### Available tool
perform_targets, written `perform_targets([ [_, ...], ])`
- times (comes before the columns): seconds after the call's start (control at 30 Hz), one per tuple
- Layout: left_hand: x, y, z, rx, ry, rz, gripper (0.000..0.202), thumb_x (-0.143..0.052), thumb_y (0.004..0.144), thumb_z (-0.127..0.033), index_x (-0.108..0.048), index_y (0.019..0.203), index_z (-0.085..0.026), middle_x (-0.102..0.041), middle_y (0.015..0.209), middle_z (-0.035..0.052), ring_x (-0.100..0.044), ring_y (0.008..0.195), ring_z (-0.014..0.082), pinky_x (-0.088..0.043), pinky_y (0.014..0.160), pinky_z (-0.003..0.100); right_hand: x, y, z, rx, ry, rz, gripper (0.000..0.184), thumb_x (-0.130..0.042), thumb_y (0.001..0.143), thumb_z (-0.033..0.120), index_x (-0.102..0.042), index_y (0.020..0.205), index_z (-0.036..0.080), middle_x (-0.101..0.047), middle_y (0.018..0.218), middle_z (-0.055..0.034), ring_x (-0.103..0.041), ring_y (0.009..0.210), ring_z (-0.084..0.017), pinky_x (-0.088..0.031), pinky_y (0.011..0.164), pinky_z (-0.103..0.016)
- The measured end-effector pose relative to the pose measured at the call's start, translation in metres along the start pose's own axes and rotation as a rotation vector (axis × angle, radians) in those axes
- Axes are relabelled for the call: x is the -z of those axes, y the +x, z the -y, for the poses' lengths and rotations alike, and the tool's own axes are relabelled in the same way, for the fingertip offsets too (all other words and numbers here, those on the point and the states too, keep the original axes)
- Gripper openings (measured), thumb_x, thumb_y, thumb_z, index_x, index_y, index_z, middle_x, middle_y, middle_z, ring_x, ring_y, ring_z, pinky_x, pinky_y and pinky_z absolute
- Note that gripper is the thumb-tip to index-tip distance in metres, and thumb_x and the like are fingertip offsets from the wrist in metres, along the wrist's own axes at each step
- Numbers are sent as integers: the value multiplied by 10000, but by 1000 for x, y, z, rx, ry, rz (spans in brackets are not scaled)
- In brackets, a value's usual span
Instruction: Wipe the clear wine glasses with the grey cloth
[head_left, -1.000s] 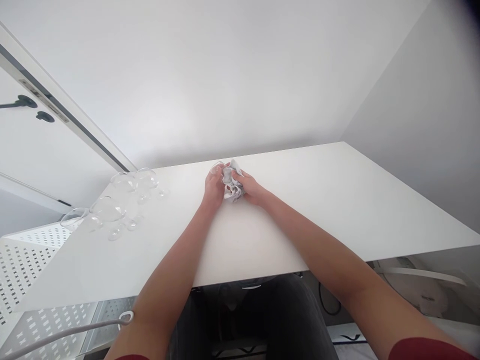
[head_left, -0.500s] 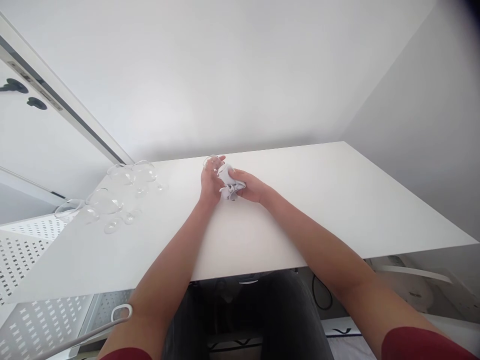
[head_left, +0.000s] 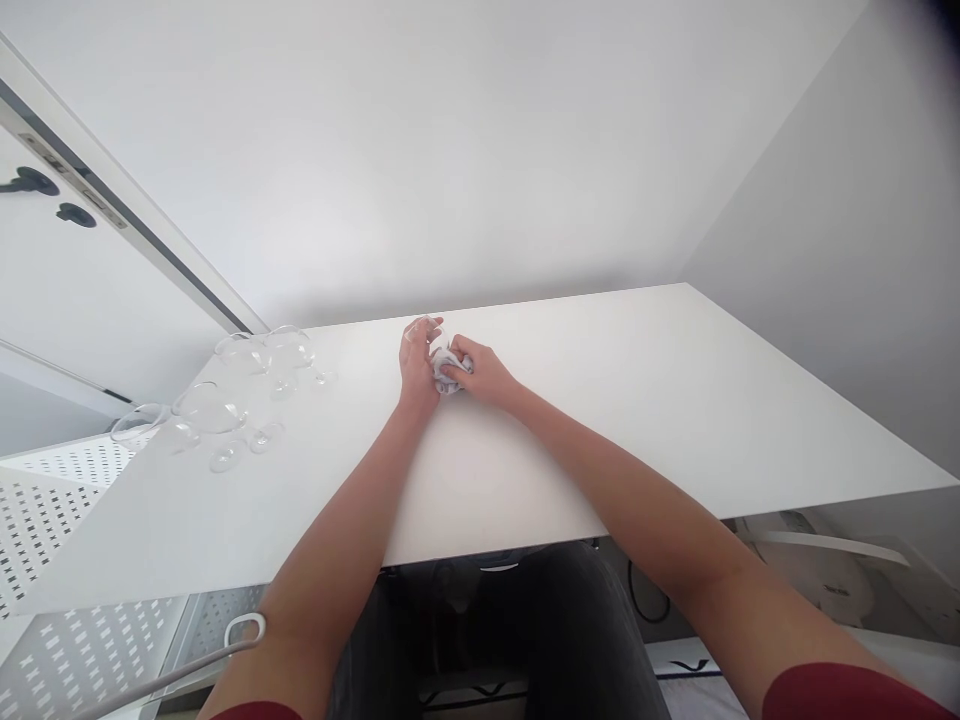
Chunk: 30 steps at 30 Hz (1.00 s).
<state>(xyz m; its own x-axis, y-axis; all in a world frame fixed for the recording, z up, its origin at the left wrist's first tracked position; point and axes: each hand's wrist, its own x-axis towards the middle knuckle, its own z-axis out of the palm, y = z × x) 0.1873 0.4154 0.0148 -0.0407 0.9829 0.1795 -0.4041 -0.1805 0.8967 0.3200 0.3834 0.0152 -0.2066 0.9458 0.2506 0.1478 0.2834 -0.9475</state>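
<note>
Your two hands meet near the far edge of the white desk (head_left: 675,400), about halfway along that edge. Your left hand (head_left: 417,362) has its grip curled round one clear glass (head_left: 429,327). Only a thin bit of its rim shows above your fingers, so it is hard to see. Your right hand (head_left: 478,372) is pressed up against the left one. Its grip is closed tight, pinching one small crumpled cloth (head_left: 444,366) that is white with grey marks. The cloth sits between your two hands and touches the glass. Both hands are low, right by the desk top, but I cannot tell if they rest on it.

By the left edge of the desk, toward the far left corner, sits a bunch of stemmed glasses (head_left: 214,405). I count four of them. They are all see-through, so the count is my best look. They are close together and well apart from your hands.

Behind the desk is a plain white wall (head_left: 450,150). Up on the left there are two black knobs (head_left: 75,214). Below the left edge of the desk is one white panel with holes (head_left: 45,520). Your two red sleeves (head_left: 847,692) show at the bottom, and your dark trousers (head_left: 525,620) show under the near edge of the desk.
</note>
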Motion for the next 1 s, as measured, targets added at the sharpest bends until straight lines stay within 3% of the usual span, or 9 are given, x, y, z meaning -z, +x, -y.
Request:
perform_targets([
  [0.1,0,0,1,-8,-13,-5,395,-695,865,-601,-685,1028,-242,-645,1305,79,-573,1241,239,-510,896,317,-2,1,-1,-10,-99,-69,293,-653,843,405,-418,797,237,-488,743,22,-433,679,-151,-350,640,-272],
  [0.2,1,2,1,88,-112,28,537,-609,869,-712,-692,1016,-202,-666,1231,121,-615,1162,259,-524,882,348,-1,1,1,-155,247,138,310,-584,890,518,-452,883,237,-523,807,3,-496,707,-164,-416,644,-289],
  [0.27,2,3,1,104,-136,36,566,-571,880,-734,-692,1040,-205,-664,1244,123,-615,1157,258,-528,867,348,-1,0,3,-162,305,197,328,-573,894,545,-457,906,239,-536,831,1,-510,714,-165,-431,644,-291],
  [0.4,4,2,0,26,-53,8,452,-633,888,-661,-695,1003,-228,-631,1338,100,-557,1251,251,-514,870,325,-6,-2,1,8,-133,-53,277,-618,869,429,-413,838,245,-494,733,43,-437,648,-140,-355,614,-260],
  [0.47,4,2,1,3,-47,8,448,-621,899,-663,-694,1002,-234,-608,1383,94,-535,1284,249,-508,881,322,-8,0,-3,24,-199,-115,226,-575,905,431,-439,878,252,-519,729,47,-454,642,-141,-363,617,-258],
  [0.7,15,14,10,-42,-199,-16,377,-680,888,-615,-647,1005,-258,-615,1383,83,-578,1279,218,-509,943,328,11,10,-13,-184,397,-607,273,-550,937,520,-426,992,284,-645,944,10,-611,761,-138,-509,654,-251],
  [0.83,16,14,11,-99,-255,-18,375,-782,840,-530,-603,1081,-306,-522,1526,54,-538,1364,215,-489,1064,374,9,10,-8,-343,686,-420,228,-612,937,427,-464,1026,278,-658,996,-7,-648,766,-151,-559,642,-295],
  [0.9,12,10,8,-114,-248,61,406,-816,818,-493,-586,1099,-311,-532,1518,66,-527,1381,222,-481,1086,394,4,11,-8,-374,746,-322,214,-636,934,389,-509,1050,261,-665,1003,-27,-657,761,-156,-580,663,-317],
  [1.0,3,2,3,-101,-248,192,455,-864,786,-407,-563,1112,-308,-603,1418,84,-565,1333,220,-489,1078,407,4,13,-11,-379,758,-332,202,-664,921,376,-556,988,219,-631,923,-30,-616,697,-133,-549,618,-279],
])
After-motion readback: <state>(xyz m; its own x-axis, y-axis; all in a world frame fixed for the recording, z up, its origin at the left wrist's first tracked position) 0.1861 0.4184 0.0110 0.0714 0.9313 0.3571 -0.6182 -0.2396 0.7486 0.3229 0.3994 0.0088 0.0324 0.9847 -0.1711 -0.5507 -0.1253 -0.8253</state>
